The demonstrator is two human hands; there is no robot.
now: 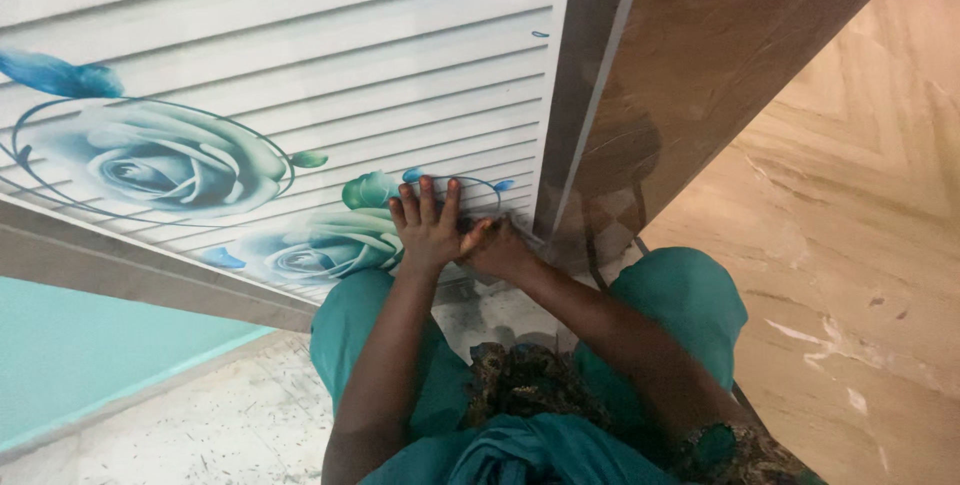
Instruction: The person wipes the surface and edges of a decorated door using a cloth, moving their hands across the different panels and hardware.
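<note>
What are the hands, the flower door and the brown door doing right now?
Left hand: flat, fingers spread, pressed on the white slatted panel.
Right hand: curled at the panel's lower edge; holding anything, cannot tell.
White slatted panel with blue roses: shut-looking, upright.
Glossy brown wooden panel: upright, beside it.

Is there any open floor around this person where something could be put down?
Bare speckled floor lies at the left, between the turquoise wall and the knee. Tan floor at right is open too. It is crowded where the left hand and right hand meet the rose-printed panel.
</note>
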